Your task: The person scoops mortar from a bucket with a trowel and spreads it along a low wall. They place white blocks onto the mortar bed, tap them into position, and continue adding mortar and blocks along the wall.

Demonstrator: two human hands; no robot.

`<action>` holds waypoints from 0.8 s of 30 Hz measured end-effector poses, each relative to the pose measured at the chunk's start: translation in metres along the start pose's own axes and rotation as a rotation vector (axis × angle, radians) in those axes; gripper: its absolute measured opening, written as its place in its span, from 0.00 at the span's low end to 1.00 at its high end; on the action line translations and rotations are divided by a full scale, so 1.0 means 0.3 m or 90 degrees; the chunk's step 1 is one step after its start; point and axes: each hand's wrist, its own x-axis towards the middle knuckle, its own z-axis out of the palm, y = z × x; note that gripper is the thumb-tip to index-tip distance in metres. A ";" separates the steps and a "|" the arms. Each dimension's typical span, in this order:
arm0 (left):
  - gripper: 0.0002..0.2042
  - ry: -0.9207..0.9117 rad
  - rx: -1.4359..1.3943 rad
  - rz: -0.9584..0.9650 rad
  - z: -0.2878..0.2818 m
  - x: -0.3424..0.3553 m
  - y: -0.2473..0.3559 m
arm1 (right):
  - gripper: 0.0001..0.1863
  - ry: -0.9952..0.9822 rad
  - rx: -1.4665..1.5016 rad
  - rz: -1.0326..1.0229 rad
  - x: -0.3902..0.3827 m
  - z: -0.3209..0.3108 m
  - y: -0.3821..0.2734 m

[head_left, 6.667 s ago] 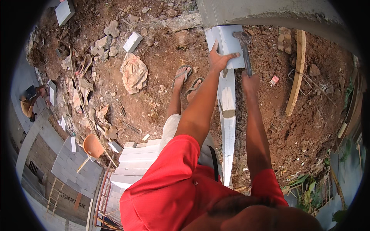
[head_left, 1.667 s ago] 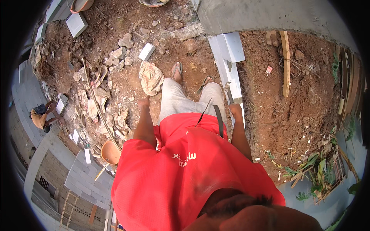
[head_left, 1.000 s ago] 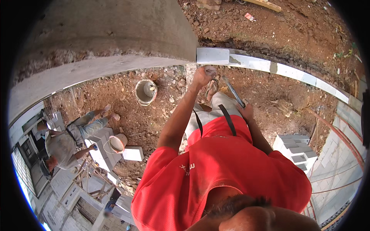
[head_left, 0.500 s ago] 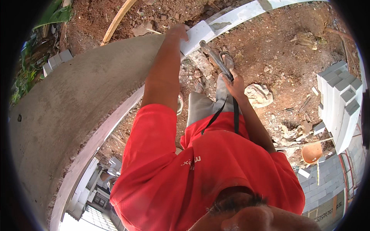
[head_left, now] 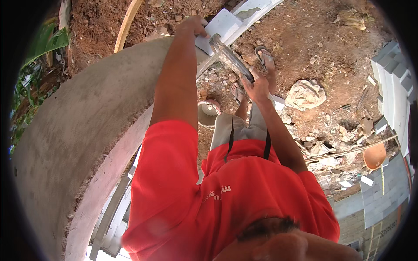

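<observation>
My left hand (head_left: 196,27) reaches far forward, its fingers curled against the left end of a white building block (head_left: 224,25). That block lies at the end of a curving row of white blocks (head_left: 257,12), beside a grey plastered wall (head_left: 100,91). My right hand (head_left: 257,86) is closed round the dark end of a stout grey bar-like tool (head_left: 233,61). The tool slants up and left, its rounded far end close to the block's near edge. Whether that end touches the block I cannot tell.
A bucket (head_left: 208,114) stands by my legs. Rubble and a crumpled pale sack (head_left: 305,95) lie on the reddish soil. Stacked blocks (head_left: 394,95), a thin wooden strip (head_left: 352,149) and an orange basin (head_left: 375,156) are at the right. A curved timber (head_left: 126,26) lies beyond the wall.
The view has shifted. My right hand and the tool have moved up and left, bringing its rounded end nearer the block. My left hand stays at the block's end.
</observation>
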 end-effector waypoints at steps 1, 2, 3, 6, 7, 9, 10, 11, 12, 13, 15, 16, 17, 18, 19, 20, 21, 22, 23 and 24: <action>0.32 0.003 -0.012 0.000 0.011 0.011 -0.015 | 0.30 -0.007 0.003 -0.037 0.001 -0.011 0.006; 0.32 0.005 -0.023 0.001 0.012 0.027 -0.026 | 0.30 -0.013 0.006 -0.075 0.002 -0.018 0.010; 0.32 0.008 -0.034 0.001 0.020 0.037 -0.039 | 0.29 -0.014 -0.044 -0.068 0.003 -0.015 0.009; 0.32 0.005 -0.025 0.004 0.019 0.049 -0.053 | 0.29 -0.107 -0.183 0.070 0.037 -0.062 -0.085; 0.33 0.006 -0.035 0.006 0.021 0.054 -0.051 | 0.29 -0.110 -0.170 0.068 0.027 -0.069 -0.094; 0.33 0.005 -0.057 0.010 0.028 0.057 -0.052 | 0.29 -0.115 -0.143 0.066 0.007 -0.079 -0.111; 0.33 0.006 -0.058 0.004 0.039 0.050 -0.071 | 0.29 -0.088 -0.122 0.035 -0.020 -0.067 -0.099; 0.34 0.010 -0.057 -0.001 0.027 0.064 -0.078 | 0.30 -0.058 -0.099 0.002 -0.025 -0.039 -0.067; 0.34 0.015 -0.056 -0.007 0.019 0.073 -0.084 | 0.30 -0.027 -0.076 -0.031 -0.027 -0.016 -0.034; 0.34 0.007 -0.062 -0.008 0.021 0.061 -0.078 | 0.31 -0.047 -0.112 -0.011 -0.015 -0.006 -0.028; 0.33 -0.014 -0.067 -0.002 0.011 0.025 -0.015 | 0.33 -0.078 -0.187 0.037 0.024 -0.013 -0.039; 0.33 -0.019 -0.058 0.008 0.006 0.015 -0.008 | 0.33 -0.092 -0.172 0.055 0.026 -0.019 -0.054; 0.33 -0.025 -0.050 0.018 0.001 0.005 -0.002 | 0.33 -0.107 -0.157 0.072 0.018 -0.029 -0.075; 0.33 -0.031 -0.042 0.028 -0.005 -0.001 0.006 | 0.32 -0.122 -0.143 0.089 0.015 -0.032 -0.088; 0.32 -0.036 -0.060 0.016 -0.007 -0.007 0.004 | 0.32 -0.109 -0.126 0.079 0.009 -0.023 -0.083; 0.32 -0.041 -0.079 0.004 -0.012 -0.014 0.002 | 0.31 -0.096 -0.110 0.069 0.010 -0.011 -0.077; 0.31 -0.046 -0.098 -0.007 -0.013 -0.022 0.001 | 0.31 -0.082 -0.094 0.060 0.005 -0.003 -0.072; 0.31 -0.042 -0.064 0.017 -0.019 -0.025 0.006 | 0.31 -0.107 -0.130 0.067 0.021 -0.008 -0.087; 0.32 -0.039 -0.029 0.043 -0.022 -0.031 0.011 | 0.31 -0.131 -0.167 0.074 0.041 -0.018 -0.099; 0.32 -0.035 0.006 0.068 -0.028 -0.035 0.019 | 0.31 -0.155 -0.203 0.082 0.054 -0.028 -0.114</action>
